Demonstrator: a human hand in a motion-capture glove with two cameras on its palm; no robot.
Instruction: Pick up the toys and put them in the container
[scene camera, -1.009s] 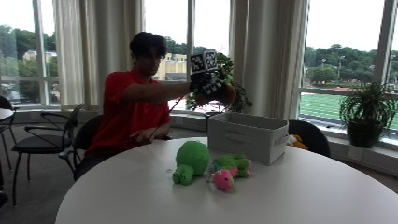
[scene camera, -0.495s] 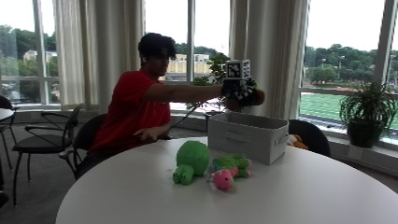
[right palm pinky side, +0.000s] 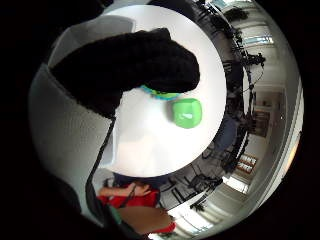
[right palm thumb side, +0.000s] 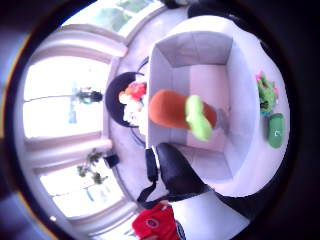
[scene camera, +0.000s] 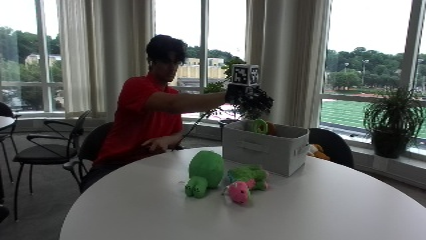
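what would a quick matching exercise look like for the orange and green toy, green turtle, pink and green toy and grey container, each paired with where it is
Things:
1. orange and green toy
2. green turtle plush
3. pink and green plush
4. grey container

Places:
A. on the table beside the turtle, in front of the container
B. on the white table, under the gloved right hand
C. over the container's opening, below the hand
D. on the table, at the side nearer the person

Pairs: 1-C, 2-D, 3-A, 4-B
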